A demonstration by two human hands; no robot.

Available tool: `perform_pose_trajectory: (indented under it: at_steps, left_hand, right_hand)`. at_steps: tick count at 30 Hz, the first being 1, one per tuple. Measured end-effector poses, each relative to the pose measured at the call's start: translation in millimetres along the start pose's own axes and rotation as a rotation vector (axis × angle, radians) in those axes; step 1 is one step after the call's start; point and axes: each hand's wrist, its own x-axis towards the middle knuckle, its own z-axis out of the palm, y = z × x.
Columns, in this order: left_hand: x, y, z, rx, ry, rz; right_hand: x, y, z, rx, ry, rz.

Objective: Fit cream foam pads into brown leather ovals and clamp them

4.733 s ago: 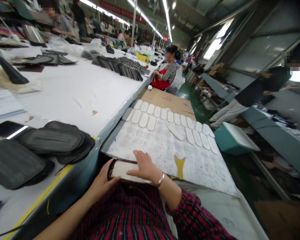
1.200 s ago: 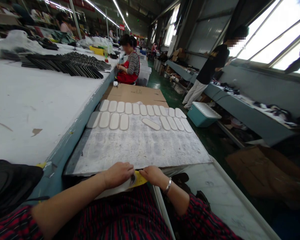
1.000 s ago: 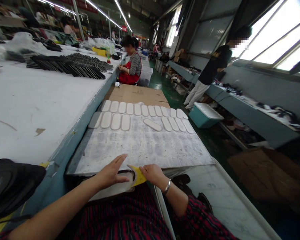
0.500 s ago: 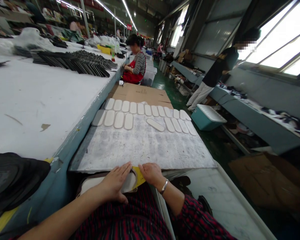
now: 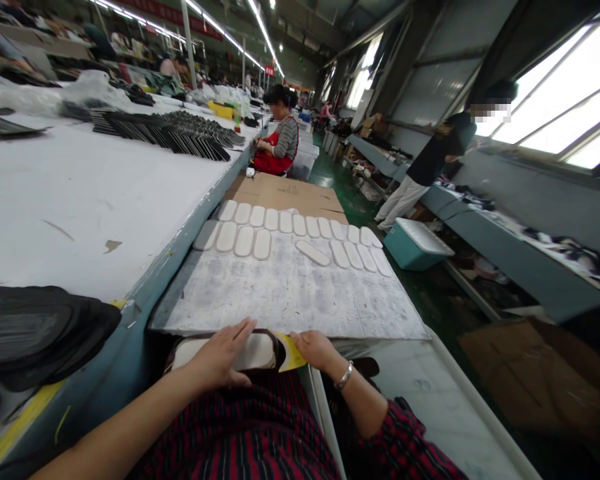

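My left hand (image 5: 223,357) spans a long dark-rimmed piece (image 5: 278,348), thumb on the near side and fingers over the far side, gripping it against my lap. An off-white oval pad (image 5: 257,352) lies on top of this piece, partly covered by the hand. At its right end, my right hand (image 5: 315,348) pinches the edge of a thin yellow sheet (image 5: 291,357). The sheet's left end meets the dark rim; how it is joined there I cannot make out. Beyond both hands, several off-white oval pads (image 5: 254,243) lie in two rows on a board (image 5: 290,293).
A long white-topped table (image 5: 80,213) runs along the left, bearing dark stacked pieces (image 5: 40,330) near me and a row of black pieces (image 5: 170,133) farther off. A translucent bin (image 5: 430,400) stands at right. One person (image 5: 280,140) sits ahead; another (image 5: 430,160) stands right.
My right hand has moved right with the yellow sheet, away from my left hand. More of the dark rim and the pad's right end now show. The whole view has shifted slightly.
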Motion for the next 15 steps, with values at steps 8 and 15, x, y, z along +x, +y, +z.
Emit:
perform_pose_trajectory:
  at_steps: [8, 15]
  left_hand:
    - [8.1, 18.7, 8.6, 0.074, -0.012, -0.033]
    - [15.7, 27.8, 18.0, 0.063, 0.079, -0.052]
  right_hand:
    - [-17.4, -23.5, 17.5, -0.029, 0.145, 0.116]
    - [-10.8, -31.8, 22.6, -0.038, 0.167, 0.187]
